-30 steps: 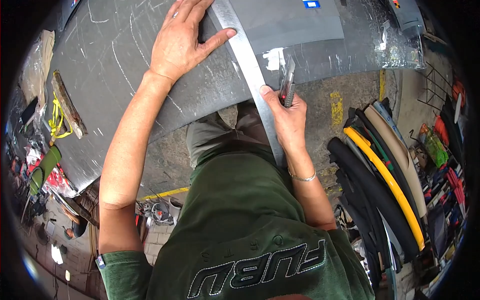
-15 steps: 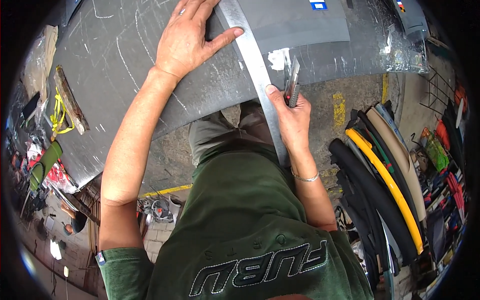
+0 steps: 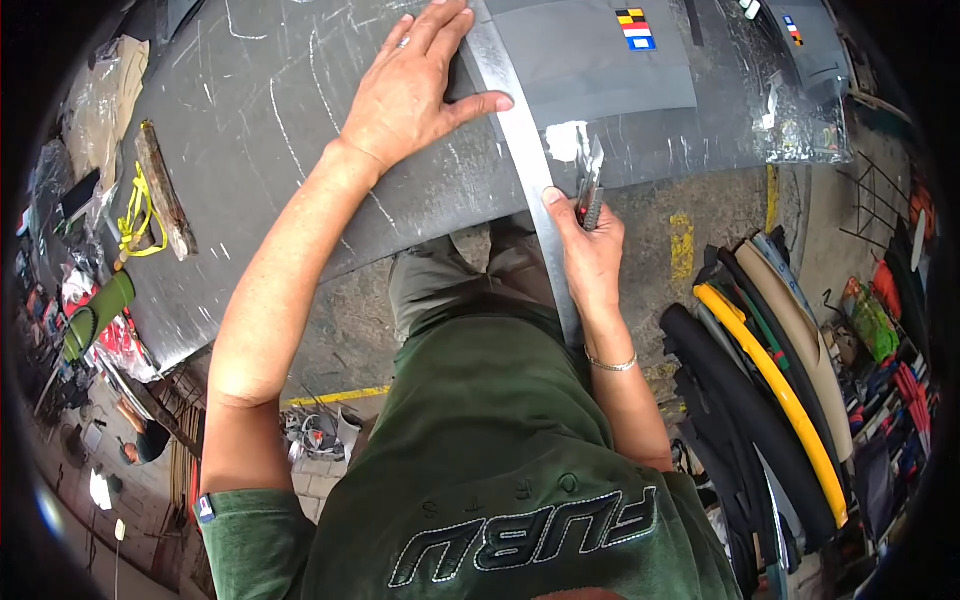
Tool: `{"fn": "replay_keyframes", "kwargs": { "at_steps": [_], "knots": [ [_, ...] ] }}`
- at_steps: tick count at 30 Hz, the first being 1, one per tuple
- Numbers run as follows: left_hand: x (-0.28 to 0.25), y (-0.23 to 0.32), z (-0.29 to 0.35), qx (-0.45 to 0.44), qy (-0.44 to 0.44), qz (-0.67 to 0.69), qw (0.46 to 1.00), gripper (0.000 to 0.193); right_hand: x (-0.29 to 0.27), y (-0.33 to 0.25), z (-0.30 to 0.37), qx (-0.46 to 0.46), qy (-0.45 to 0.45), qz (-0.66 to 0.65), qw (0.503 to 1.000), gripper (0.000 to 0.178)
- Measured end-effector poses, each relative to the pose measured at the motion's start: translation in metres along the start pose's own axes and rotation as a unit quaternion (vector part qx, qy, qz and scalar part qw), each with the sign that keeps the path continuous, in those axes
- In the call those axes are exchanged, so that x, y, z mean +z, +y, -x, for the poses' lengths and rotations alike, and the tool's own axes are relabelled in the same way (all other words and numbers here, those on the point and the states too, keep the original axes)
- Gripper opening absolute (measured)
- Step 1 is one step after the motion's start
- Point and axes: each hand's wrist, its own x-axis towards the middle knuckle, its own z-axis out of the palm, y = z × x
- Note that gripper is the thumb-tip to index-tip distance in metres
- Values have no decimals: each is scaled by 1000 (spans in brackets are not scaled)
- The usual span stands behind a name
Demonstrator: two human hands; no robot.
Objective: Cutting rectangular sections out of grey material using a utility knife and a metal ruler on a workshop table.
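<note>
A long metal straightedge [image 3: 522, 138] lies across the dark work table and runs past its near edge toward my body. My left hand [image 3: 405, 105] is pressed flat with fingers stretched out, its thumb resting on the straightedge. At the table's near edge my right hand [image 3: 592, 262] is closed around a utility knife [image 3: 591, 190], blade pointing up and away from me. The right thumb also touches the straightedge. Right of the straightedge lies a grey sheet [image 3: 600, 85] bearing a small patch of coloured flags [image 3: 636, 30].
The scratched dark table [image 3: 250, 180] curves across the upper view. On its left lie a wooden stick [image 3: 165, 190] and a yellow strap [image 3: 140, 220]. Rolls of material, one of them yellow [image 3: 775, 390], stand at the right. A person [image 3: 145, 438] is at the far lower left.
The whole view has shifted, so the table and both hands appear lower and slightly to the right, and the flag patch shows fully. Both hands keep their places on the straightedge.
</note>
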Motion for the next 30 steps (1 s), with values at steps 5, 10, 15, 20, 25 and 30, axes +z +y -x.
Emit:
{"fn": "replay_keyframes", "kwargs": {
  "at_steps": [5, 10, 15, 20, 25, 30],
  "knots": [
    [32, -18, 5, 159, 218, 141, 952, 77, -3, 0, 6, -78, 16, 91, 993, 30],
    [8, 36, 9, -42, -22, -9, 999, 63, -25, -29, 19, -289, -15, 264, 920, 52],
    [-6, 51, 7, -76, -65, -12, 995, 70, -12, -67, 16, -225, -113, 283, 925, 52],
    [-6, 49, 5, -84, -78, 21, 993, 74, 1, -68, 4, -233, -96, 312, 916, 47],
    [-5, 51, 3, -94, -86, 6, 992, 75, 0, -60, -1, -286, -88, 338, 892, 53],
    [11, 45, 3, -10, 31, 86, 996, 73, -1, -60, 1, -266, -95, 341, 897, 56]
  ]
}}
